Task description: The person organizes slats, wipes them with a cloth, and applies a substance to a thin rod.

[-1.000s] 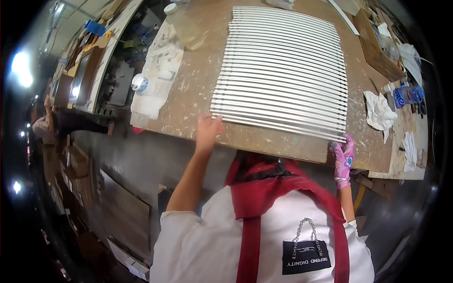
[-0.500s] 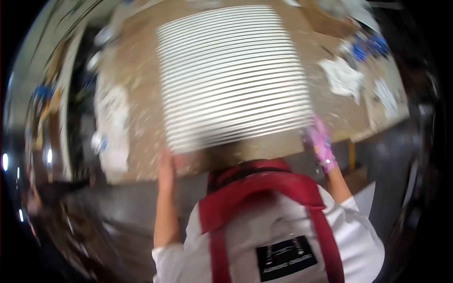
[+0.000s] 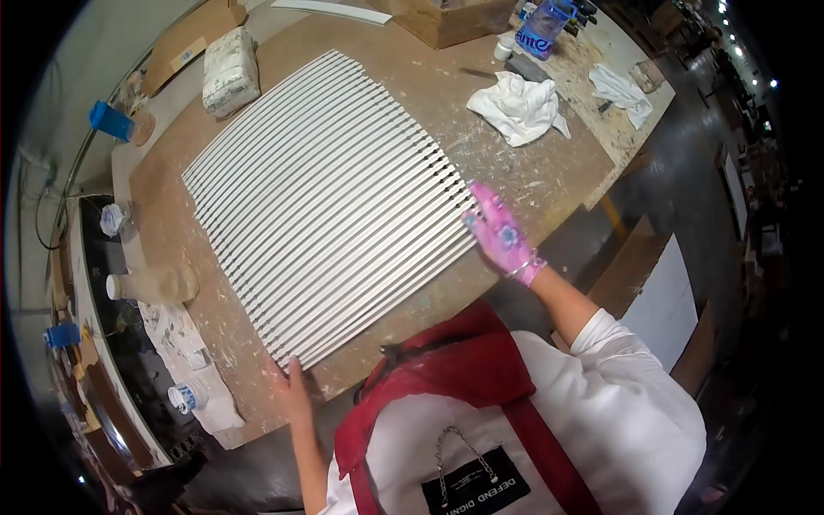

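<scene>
Many long white slats (image 3: 335, 206) lie side by side in a flat, nearly square layer, with thin dark gaps between them. Some ends are slightly uneven along the right edge. At the near left corner my bare left hand (image 3: 293, 395) has its thumb and fingers closed on the slat ends. A pink flowered glove covers my right hand (image 3: 502, 236), which grips the slat ends at the near right edge, its fingertips over them. The slats rest on a brown, paint-marked worktable (image 3: 386, 343).
Crumpled white cloth (image 3: 519, 107), a large blue-labelled bottle (image 3: 545, 30) and a cardboard box (image 3: 451, 21) lie beyond the slats. A white wrapped block (image 3: 230, 73) sits far left. A cloudy jar (image 3: 154, 283) and a small tub (image 3: 187, 396) line the left edge. Boards lean right (image 3: 661, 292).
The view has turned, so the slats and table now appear tilted up to the right, and it is sharper. Both hands stay at the near edge of the slats.
</scene>
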A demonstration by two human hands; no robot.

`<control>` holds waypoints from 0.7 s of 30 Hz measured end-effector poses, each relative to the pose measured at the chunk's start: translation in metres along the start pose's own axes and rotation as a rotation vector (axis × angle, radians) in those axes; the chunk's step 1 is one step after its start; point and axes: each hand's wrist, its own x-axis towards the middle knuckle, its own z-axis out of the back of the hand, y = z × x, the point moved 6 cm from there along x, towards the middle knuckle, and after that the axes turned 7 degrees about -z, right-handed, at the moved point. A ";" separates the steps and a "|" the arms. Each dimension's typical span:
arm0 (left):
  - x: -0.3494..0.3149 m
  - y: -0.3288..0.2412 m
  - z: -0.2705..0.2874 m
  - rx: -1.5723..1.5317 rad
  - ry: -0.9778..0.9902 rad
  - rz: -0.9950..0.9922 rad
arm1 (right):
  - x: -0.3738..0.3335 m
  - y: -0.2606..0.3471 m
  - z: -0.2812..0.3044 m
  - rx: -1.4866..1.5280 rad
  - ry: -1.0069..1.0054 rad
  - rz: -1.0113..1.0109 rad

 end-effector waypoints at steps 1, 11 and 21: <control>-0.004 -0.012 -0.006 0.037 -0.096 -0.089 | -0.002 0.004 -0.007 -0.077 0.014 0.033; -0.002 -0.045 -0.002 -0.256 -0.150 -0.175 | 0.030 0.024 0.015 -0.123 -0.010 0.144; 0.010 -0.061 0.001 0.174 -0.197 -0.384 | 0.070 0.046 -0.013 -0.325 0.144 0.305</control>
